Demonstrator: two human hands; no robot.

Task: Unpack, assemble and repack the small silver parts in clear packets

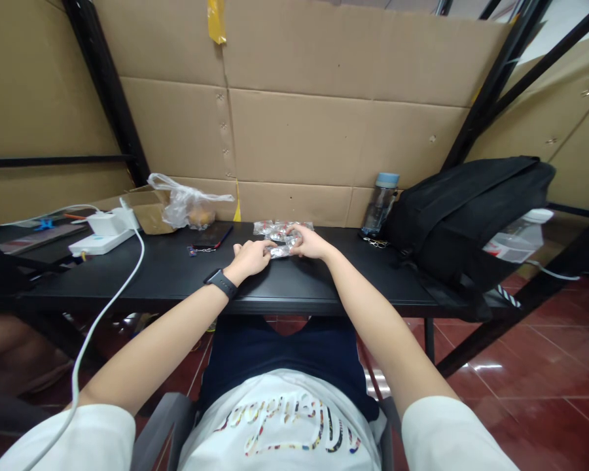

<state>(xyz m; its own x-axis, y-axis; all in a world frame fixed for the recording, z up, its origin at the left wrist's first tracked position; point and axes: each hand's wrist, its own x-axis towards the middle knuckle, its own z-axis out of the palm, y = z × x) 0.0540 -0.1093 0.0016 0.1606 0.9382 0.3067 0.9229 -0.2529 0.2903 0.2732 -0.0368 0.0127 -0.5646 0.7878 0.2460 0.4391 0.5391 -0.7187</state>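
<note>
A small, shiny clear-plastic packet [281, 251] lies between my hands, low over the black tabletop; its contents are too small to make out. My left hand [251, 258], with a dark watch [220, 283] on its wrist, has its fingers closed on the packet's left end. From the other side my right hand [311, 242] curls its thumb and fingers round the right end. Just behind are more shiny clear packets [264, 227] with small red marks, partly covered by my right fingers.
Left of my hands are a phone [213, 236], a knotted plastic bag [189, 203] and a white power strip [102, 242] with a cable. To the right stand a water bottle [380, 204] and a black backpack [461, 216]. A cardboard wall [294, 137] closes off the back of the desk [294, 288].
</note>
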